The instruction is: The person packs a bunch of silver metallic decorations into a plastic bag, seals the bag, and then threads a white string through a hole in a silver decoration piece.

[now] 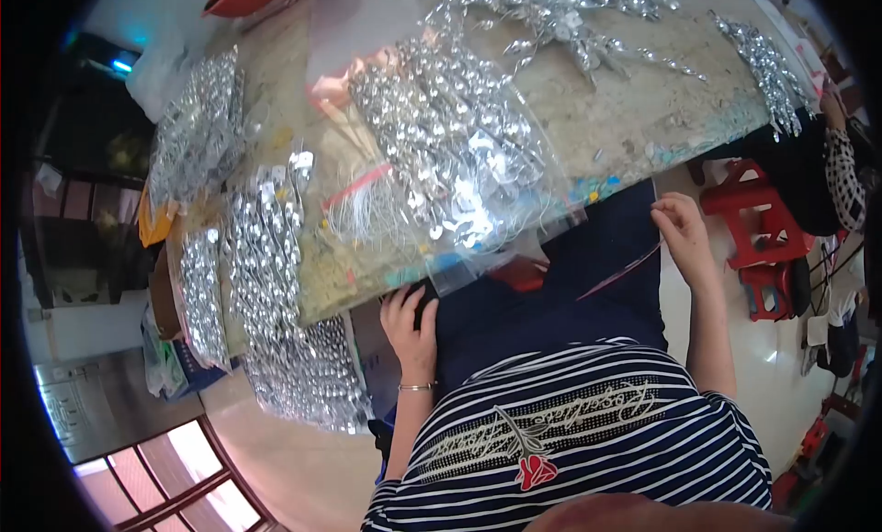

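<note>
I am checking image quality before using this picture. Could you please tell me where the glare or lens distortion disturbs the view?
Head view: strongest glare whitens the lower part of the central silver strands; head view: framed panes at lower left look washed out; head view: wide-lens curvature, with dark rounded borders; head view: left hand and right hand are readable.

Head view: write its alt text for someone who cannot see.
The wearer's left hand is close to a table strewn with bunches of shiny silver strands; the right hand is beside dark trousers. A striped top shows below.
</note>
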Demonstrator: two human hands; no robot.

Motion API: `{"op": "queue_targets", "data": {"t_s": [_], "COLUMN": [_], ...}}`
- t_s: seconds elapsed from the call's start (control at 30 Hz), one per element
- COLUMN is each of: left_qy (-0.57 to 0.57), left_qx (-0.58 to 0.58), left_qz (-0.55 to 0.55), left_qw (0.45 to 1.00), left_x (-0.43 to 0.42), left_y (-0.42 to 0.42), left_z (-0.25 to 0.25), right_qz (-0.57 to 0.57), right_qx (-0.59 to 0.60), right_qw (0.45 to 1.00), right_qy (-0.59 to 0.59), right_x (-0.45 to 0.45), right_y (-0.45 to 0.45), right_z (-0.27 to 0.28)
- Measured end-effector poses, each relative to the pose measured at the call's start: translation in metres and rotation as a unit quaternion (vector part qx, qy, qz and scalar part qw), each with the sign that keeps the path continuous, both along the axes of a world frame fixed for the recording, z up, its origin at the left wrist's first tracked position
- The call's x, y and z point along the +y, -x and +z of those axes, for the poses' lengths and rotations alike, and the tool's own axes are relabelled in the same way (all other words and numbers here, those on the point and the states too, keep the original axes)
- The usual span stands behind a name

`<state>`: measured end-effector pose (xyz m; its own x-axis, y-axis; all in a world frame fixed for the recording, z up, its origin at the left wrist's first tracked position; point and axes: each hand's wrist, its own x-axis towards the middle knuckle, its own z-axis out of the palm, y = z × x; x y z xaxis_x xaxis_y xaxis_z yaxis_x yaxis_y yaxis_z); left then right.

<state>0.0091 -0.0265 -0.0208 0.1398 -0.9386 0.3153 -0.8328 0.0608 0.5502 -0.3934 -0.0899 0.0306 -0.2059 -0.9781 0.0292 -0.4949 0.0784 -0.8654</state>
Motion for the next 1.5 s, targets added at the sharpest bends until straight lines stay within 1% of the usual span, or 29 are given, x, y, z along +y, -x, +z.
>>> {"op": "queue_targets", "data": {"t_s": [0.03, 0.13, 0.2, 0.23, 0.27, 0.3, 0.33, 0.37, 0.4, 0.43, 0.53, 0.63, 0.73, 1.2, 1.33, 1.5], "left_qy": [-0.016, -0.019, -0.011, -0.006, -0.003, 0.003, 0.008, 0.012, 0.018, 0.024, 0.045, 0.059, 0.071, 0.129, 0.165, 0.235], "left_qx": [0.004, -0.059, -0.101, -0.121, -0.116, -0.11, -0.105, -0.095, -0.096, -0.1, -0.126, -0.15, -0.161, -0.217, -0.248, -0.306], "left_qz": [-0.012, -0.021, -0.028, -0.034, -0.051, -0.075, -0.1, -0.126, -0.141, -0.151, -0.162, -0.163, -0.173, -0.207, -0.222, -0.253], "left_qw": [1.0, 0.998, 0.994, 0.992, 0.992, 0.991, 0.989, 0.987, 0.985, 0.983, 0.978, 0.973, 0.969, 0.945, 0.928, 0.887], "left_x": [0.001, -0.004, -0.008, -0.009, -0.006, -0.011, -0.015, -0.019, -0.026, -0.03, -0.035, -0.037, -0.04, -0.048, -0.049, -0.048], "left_y": [-0.004, -0.002, -0.001, -0.002, -0.006, -0.01, -0.015, -0.018, -0.017, -0.016, -0.015, -0.018, -0.02, -0.032, -0.039, -0.049], "left_z": [-0.01, -0.017, -0.019, -0.02, -0.024, -0.03, -0.035, -0.037, -0.038, -0.04, -0.043, -0.045, -0.048, -0.058, -0.063, -0.07], "right_qz": [0.019, 0.033, 0.121, 0.19, 0.29, 0.39, 0.458, 0.549, 0.551, 0.589, 0.704, 0.733, 0.738, 0.742, 0.743, 0.743], "right_qx": [0.041, 0.006, -0.061, -0.159, -0.169, -0.188, -0.228, -0.283, -0.248, -0.253, -0.271, -0.269, -0.264, -0.267, -0.265, -0.265], "right_qw": [0.998, 0.993, 0.982, 0.968, 0.937, 0.892, 0.834, 0.782, 0.738, 0.688, 0.625, 0.608, 0.609, 0.608, 0.607, 0.608], "right_qy": [0.032, 0.114, 0.129, 0.05, 0.096, 0.134, 0.206, 0.083, 0.298, 0.34, 0.198, 0.144, 0.125, 0.096, 0.092, 0.09], "right_x": [-0.003, -0.012, -0.015, -0.012, -0.016, -0.021, -0.026, -0.025, -0.028, -0.029, -0.021, -0.011, -0.008, 0.006, 0.01, 0.013], "right_y": [0.003, -0.026, -0.05, -0.067, -0.082, -0.097, -0.118, -0.133, -0.164, -0.19, -0.239, -0.26, -0.267, -0.274, -0.275, -0.274], "right_z": [0.004, 0.066, 0.112, 0.143, 0.153, 0.163, 0.169, 0.19, 0.186, 0.186, 0.193, 0.188, 0.186, 0.182, 0.182, 0.181]}}
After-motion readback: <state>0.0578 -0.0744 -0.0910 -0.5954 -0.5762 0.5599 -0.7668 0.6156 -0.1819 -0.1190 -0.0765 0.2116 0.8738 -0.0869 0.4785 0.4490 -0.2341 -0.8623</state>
